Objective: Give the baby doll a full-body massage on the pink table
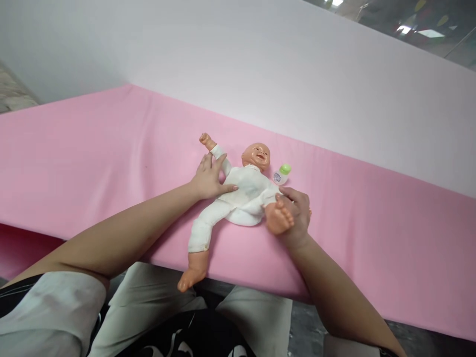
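A baby doll [245,193] in a white cloth suit lies on its back on the pink-covered table, head away from me. My left hand [210,177] rests along the doll's side on the left, fingers spread near its outstretched arm, thumb on its belly. On the other side, my right hand [297,213] is curled round the doll's raised leg, partly hidden behind the bare foot [278,216]. The doll's other leg stretches toward me, its foot [194,271] past the table's front edge. Beside the doll's head is a small clear bottle [281,175] with a green cap.
A pink cover [111,148] drapes the table, with folds running across it. A pale wall [223,64] rises along the back edge, and a glass pane [420,29] with reflections shows at upper right. My legs [256,317] are just under the front edge.
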Demonstrator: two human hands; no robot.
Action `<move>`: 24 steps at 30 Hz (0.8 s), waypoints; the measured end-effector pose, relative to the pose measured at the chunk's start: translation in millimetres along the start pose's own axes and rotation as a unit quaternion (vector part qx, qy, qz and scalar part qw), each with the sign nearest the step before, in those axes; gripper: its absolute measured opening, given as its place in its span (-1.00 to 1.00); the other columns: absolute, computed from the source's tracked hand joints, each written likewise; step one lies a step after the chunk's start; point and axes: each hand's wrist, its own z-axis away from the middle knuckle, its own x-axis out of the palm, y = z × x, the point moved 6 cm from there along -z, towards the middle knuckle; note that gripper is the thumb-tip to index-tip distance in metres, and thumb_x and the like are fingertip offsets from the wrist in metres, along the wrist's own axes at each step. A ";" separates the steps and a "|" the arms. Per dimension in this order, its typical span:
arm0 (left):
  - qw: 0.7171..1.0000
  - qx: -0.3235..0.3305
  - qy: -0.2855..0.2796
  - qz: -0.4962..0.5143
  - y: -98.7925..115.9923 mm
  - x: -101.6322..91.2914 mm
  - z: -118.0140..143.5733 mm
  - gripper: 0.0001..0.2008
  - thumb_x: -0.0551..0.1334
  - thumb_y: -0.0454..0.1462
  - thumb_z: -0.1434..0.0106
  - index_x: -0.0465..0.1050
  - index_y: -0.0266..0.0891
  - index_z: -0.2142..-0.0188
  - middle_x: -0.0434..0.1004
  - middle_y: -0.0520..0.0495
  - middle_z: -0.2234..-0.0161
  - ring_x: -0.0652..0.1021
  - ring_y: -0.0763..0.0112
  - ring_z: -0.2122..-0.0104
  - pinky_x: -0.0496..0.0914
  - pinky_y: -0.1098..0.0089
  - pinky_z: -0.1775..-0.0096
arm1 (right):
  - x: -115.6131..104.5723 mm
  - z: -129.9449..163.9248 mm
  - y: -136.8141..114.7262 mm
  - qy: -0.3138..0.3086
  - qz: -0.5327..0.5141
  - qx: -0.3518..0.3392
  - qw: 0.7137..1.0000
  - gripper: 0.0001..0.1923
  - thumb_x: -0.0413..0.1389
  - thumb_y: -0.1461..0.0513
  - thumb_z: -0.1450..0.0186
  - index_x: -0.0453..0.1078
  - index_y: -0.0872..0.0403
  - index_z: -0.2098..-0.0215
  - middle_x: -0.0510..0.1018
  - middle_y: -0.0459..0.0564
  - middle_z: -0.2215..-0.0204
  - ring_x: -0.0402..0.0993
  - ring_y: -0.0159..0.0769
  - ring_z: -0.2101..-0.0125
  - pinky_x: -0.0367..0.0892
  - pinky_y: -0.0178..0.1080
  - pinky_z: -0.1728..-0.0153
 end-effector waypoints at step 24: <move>0.938 -0.070 0.119 0.319 -48.1 -0.1 -25.6 -0.09 0.42 -0.04 -0.22 0.16 -0.14 -0.48 0.45 -0.32 -0.21 0.57 -0.08 -0.15 0.45 -0.08 -0.21 | 11.9 27.1 -106.6 -0.188 -0.102 -0.329 0.920 -0.78 0.19 0.06 -0.23 0.42 0.03 0.27 0.45 -0.08 0.42 0.32 -0.32 0.49 0.26 -0.19 0.45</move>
